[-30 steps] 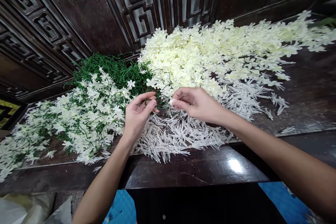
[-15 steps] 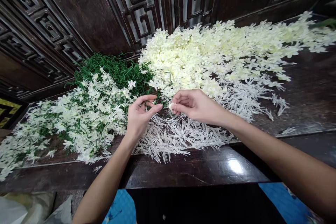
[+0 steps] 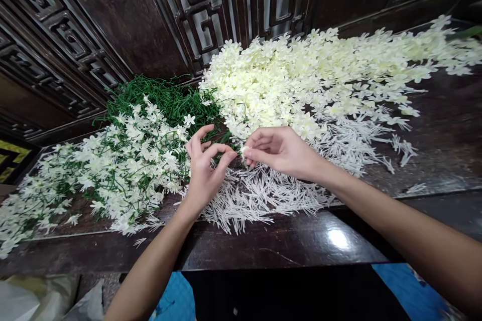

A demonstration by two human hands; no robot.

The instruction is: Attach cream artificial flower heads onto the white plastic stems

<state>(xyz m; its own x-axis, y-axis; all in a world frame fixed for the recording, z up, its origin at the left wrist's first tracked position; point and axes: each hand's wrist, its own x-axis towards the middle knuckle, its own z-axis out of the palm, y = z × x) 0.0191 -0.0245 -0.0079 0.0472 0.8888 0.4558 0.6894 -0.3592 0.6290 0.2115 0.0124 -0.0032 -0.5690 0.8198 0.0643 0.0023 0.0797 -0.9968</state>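
Note:
Between the thumb and fingers of my right hand [image 3: 271,149] is a small white artificial flower [image 3: 244,152], partly covered by the fingertips. My left hand [image 3: 209,160] meets it from the left, thumb and forefinger pinched together near the flower and the other fingers raised. What this pinch holds is too small to make out. Beneath both hands lie loose white stamen pieces [image 3: 259,195]. Behind my right hand spreads a heap of cream-white flower heads [image 3: 263,75]. White flowers on green stems [image 3: 139,160] are piled left of my left hand, with bare green stems [image 3: 161,95] behind them.
Everything lies on a dark, glossy wooden bench [image 3: 293,241]. A carved wooden lattice back [image 3: 203,5] rises behind the piles. Pale plastic bags [image 3: 33,296] sit low at the left, and blue cloth [image 3: 175,296] shows below the front edge.
My left hand has turned and its thumb and forefinger have closed into a pinch, moving slightly right toward the flower. My right hand has stayed almost in place with the flower.

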